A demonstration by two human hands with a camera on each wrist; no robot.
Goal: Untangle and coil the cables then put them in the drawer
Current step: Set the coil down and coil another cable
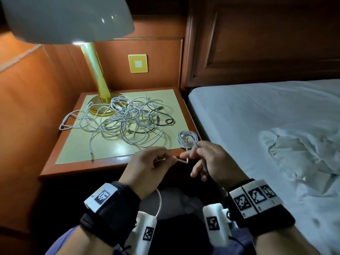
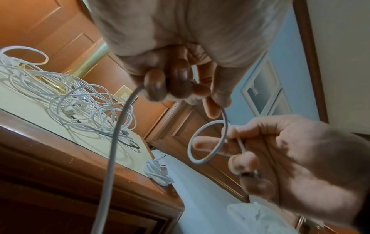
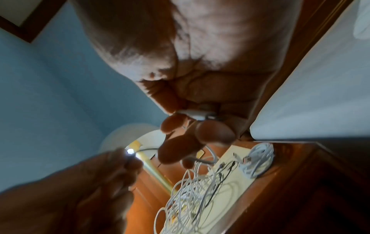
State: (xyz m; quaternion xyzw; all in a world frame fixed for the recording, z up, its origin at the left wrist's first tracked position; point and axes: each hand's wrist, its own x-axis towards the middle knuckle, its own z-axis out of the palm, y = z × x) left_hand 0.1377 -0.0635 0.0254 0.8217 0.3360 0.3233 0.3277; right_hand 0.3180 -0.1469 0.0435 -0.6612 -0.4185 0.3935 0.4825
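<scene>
A tangle of white cables (image 1: 125,122) with one black cable (image 1: 163,120) lies on the nightstand (image 1: 77,168) by the lamp base. One coiled white cable (image 1: 187,139) sits at the nightstand's front right corner. In front of the nightstand, both hands hold one white cable (image 1: 182,161). My left hand (image 1: 170,159) has its fingers (image 2: 170,85) curled round it, and the rest hangs down (image 2: 112,158). My right hand (image 1: 191,154) pinches the plug end (image 2: 250,173), with a small loop (image 2: 208,142) over its index finger. No drawer front shows clearly.
A lamp with a brass stem (image 1: 95,74) and white shade (image 1: 66,17) stands at the nightstand's back left. A bed with a white sheet (image 1: 266,126) lies to the right, close to the nightstand. A yellow wall switch (image 1: 138,63) is behind.
</scene>
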